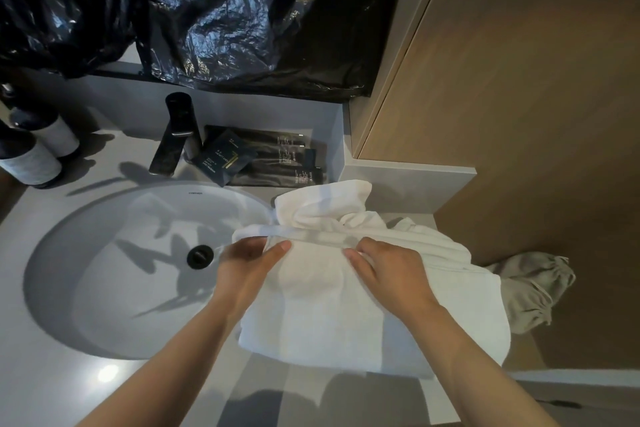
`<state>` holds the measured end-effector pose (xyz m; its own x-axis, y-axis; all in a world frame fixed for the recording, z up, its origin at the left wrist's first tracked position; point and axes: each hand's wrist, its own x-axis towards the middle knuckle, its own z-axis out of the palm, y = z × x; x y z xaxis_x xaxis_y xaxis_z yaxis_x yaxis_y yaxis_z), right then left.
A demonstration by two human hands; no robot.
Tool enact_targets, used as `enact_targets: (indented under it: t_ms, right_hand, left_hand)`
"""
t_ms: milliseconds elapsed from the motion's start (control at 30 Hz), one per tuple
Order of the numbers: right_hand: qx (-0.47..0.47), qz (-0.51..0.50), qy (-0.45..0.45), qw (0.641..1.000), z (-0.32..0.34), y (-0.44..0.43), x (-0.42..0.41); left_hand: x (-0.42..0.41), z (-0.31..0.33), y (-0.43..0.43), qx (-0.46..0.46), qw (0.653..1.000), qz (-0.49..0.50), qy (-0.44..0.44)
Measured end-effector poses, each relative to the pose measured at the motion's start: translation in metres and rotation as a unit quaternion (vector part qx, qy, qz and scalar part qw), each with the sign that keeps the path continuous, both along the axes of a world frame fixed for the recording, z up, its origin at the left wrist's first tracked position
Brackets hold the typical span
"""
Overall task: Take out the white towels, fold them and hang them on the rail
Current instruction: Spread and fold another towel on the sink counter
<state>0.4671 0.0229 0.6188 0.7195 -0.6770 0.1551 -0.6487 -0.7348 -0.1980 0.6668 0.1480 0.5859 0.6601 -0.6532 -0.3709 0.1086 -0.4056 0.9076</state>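
Note:
A white towel [346, 308] lies partly folded on the grey counter [45, 385], to the right of the sink, with its far part bunched up by the wall. My left hand [249, 263] pinches the towel's folded edge near the sink side. My right hand [384, 263] pinches the same edge a little further right. Both hands hold the fold between thumb and fingers. No rail is in view.
A round white sink [114, 274] with a black drain [200, 256] sits left of the towel. Behind it stand a black tap [173, 135], dark toiletry packets [263, 159] and two bottles [31, 152]. Black plastic bags [207, 10] hang above. A beige cloth [533, 284] lies at the right.

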Motion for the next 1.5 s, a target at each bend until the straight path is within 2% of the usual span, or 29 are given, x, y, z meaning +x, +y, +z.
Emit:
enact_targets:
  t_ms: [167, 300, 367, 467, 533, 600, 667, 800, 933, 1067, 1167, 1267, 1400, 1500]
  right_hand:
    - [-0.050, 0.007, -0.078, 0.996, 0.006, 0.000, -0.020]
    - [0.018, 0.039, -0.109, 0.993, 0.015, 0.003, -0.023]
    - [0.053, 0.059, -0.086, 0.993, 0.017, 0.001, -0.026]
    - [0.065, 0.072, 0.011, 0.995, 0.011, 0.000, -0.028]
    - [0.049, 0.049, 0.014, 0.998, 0.009, -0.004, -0.033]
    - [-0.013, 0.036, -0.009, 0.999, 0.004, -0.009, -0.046]
    - [-0.062, 0.024, -0.029, 0.997, 0.003, -0.012, -0.058]
    - [-0.028, 0.010, -0.062, 0.998, 0.004, -0.012, -0.068]
    - [0.030, 0.013, -0.048, 0.998, 0.007, -0.015, -0.064]
    - [0.045, 0.010, -0.010, 0.999, 0.005, -0.021, -0.060]
    - [0.051, 0.004, 0.010, 0.999, 0.003, -0.025, -0.056]
    - [0.053, -0.002, 0.017, 0.998, 0.001, -0.030, -0.050]
    - [0.062, -0.010, 0.001, 0.998, -0.004, -0.032, -0.051]
    - [0.057, -0.014, 0.000, 0.998, -0.006, -0.030, -0.051]
  left_hand:
    - [0.001, 0.013, 0.005, -0.015, 0.997, -0.032, -0.062]
    - [0.005, 0.029, 0.018, -0.067, 0.994, -0.048, -0.079]
    - [0.006, 0.029, 0.025, -0.038, 0.990, -0.049, -0.125]
    - [0.000, 0.019, 0.032, 0.037, 0.971, -0.014, -0.238]
    - [-0.009, 0.013, 0.034, 0.036, 0.965, 0.033, -0.258]
    - [-0.022, 0.011, 0.034, 0.021, 0.968, 0.029, -0.250]
    - [-0.033, 0.007, 0.034, 0.011, 0.979, 0.000, -0.204]
    - [-0.036, 0.009, 0.041, -0.017, 0.990, -0.059, -0.128]
    - [-0.025, 0.010, 0.053, 0.026, 0.991, -0.109, -0.071]
    - [-0.031, 0.003, 0.049, 0.030, 0.989, -0.055, -0.132]
    - [-0.031, -0.002, 0.049, 0.046, 0.996, -0.033, -0.068]
    - [-0.027, -0.008, 0.062, 0.062, 0.993, -0.093, -0.021]
    - [-0.027, -0.019, 0.076, 0.048, 0.991, -0.119, -0.045]
    - [-0.035, -0.026, 0.077, 0.055, 0.986, -0.068, -0.143]
